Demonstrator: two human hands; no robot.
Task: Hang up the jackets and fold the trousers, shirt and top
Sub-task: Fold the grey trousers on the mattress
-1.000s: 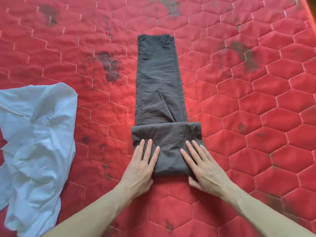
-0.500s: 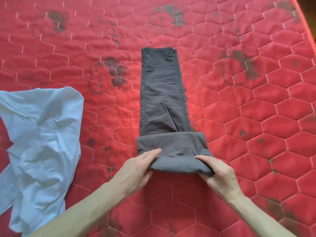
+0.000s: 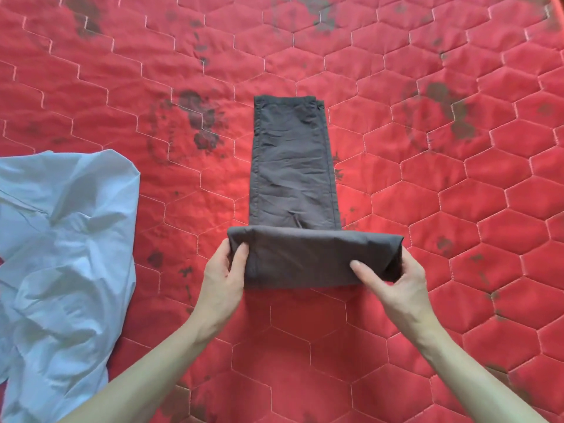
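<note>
1. Mid-mattress, my left hand and right hand each curl round an end of the rolled trousers
2. Uneven pull could skew the roll
3. Loosened fingers could unroll it

Dark grey trousers, legs stacked into one long narrow strip, lying flat on red quilted surface, hems at far end. Near end rolled into thick wide bundle, raised slightly. Light blue shirt crumpled in heap at left, well apart.
</note>
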